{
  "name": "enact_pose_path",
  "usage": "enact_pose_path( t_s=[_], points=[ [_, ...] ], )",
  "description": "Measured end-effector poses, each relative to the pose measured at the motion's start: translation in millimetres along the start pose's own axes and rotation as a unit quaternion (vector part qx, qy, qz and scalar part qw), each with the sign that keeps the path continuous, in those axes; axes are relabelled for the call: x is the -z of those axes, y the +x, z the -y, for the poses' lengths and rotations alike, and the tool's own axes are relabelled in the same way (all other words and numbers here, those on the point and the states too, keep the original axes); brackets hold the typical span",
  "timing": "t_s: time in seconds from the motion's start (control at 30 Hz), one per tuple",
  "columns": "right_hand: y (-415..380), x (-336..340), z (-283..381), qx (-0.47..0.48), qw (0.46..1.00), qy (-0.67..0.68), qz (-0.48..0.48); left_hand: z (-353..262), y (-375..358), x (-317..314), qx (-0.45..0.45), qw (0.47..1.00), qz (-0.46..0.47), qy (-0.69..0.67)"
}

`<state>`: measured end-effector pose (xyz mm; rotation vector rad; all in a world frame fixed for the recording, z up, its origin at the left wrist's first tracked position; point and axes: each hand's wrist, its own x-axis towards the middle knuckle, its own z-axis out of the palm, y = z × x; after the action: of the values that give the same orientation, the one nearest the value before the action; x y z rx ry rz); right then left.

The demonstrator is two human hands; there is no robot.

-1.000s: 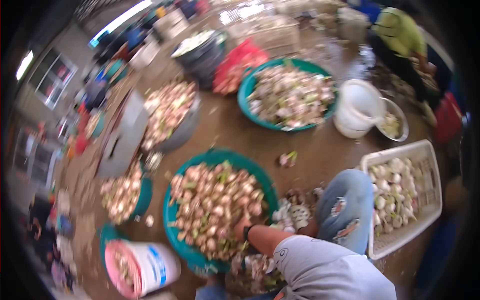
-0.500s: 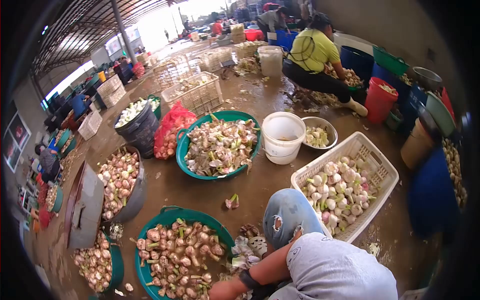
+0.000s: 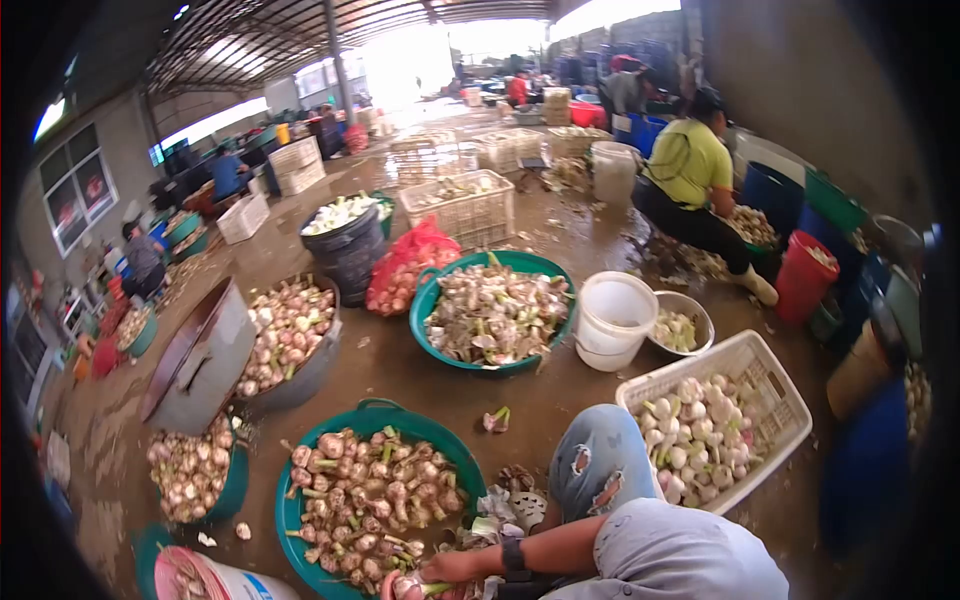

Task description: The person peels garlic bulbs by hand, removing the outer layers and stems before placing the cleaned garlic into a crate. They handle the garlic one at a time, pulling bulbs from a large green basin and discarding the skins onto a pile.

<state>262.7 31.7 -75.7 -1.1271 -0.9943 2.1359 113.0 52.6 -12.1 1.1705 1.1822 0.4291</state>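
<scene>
My right hand [image 3: 452, 567], below a dark wristband, is closed at a garlic bulb [image 3: 408, 588] low in the head view. A reddish shape at the bulb's left side may be fingers of my left hand; the frame edge cuts it off. Both hands are at the near rim of a green tub [image 3: 283, 515] holding many garlic bulbs with stems and roots. Loose papery skins [image 3: 497, 508] lie beside it, near my shoe. To the right of my knee stands a white crate [image 3: 790, 385] with cleaner, pale garlic bulbs [image 3: 697, 430].
Ahead stand a green basin [image 3: 425, 335] heaped with skins, a white bucket [image 3: 612, 335] and a metal bowl [image 3: 708, 322]. A grey tub [image 3: 310, 385] of garlic and a white-pink bucket [image 3: 240, 580] are left. A person in yellow [image 3: 690, 160] crouches at back right.
The view has turned left, so most things sit further right. A white-pink bucket has come into view at lower left. The garlic bulb at my hand now shows.
</scene>
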Motion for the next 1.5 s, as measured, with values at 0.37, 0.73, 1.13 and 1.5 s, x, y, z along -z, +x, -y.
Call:
enact_pose_path(
  t_s=[0.37, 0.73, 1.13, 1.5],
  points=[
    [-2.5, 33.5, 1.6, 0.119, 0.951, -0.247, -0.141, 30.3, -11.7, 6.1, -0.317, 0.921, -0.056, 0.218],
    [-18.7, -13.9, 20.2, 0.192, 0.7, -0.685, -0.051, 25.0, -13.1, 13.5, -0.2, 0.955, -0.049, 0.212],
    [-26.5, -16.9, 5.6, 0.194, 0.766, -0.611, -0.056, 21.7, -8.0, 11.8, -0.14, 0.96, -0.023, 0.243],
    [-18.5, -6.0, -7.6, 0.137, 0.937, -0.291, -0.135, 56.4, 8.9, 23.5, -0.175, 0.981, -0.027, -0.075]
  ],
)
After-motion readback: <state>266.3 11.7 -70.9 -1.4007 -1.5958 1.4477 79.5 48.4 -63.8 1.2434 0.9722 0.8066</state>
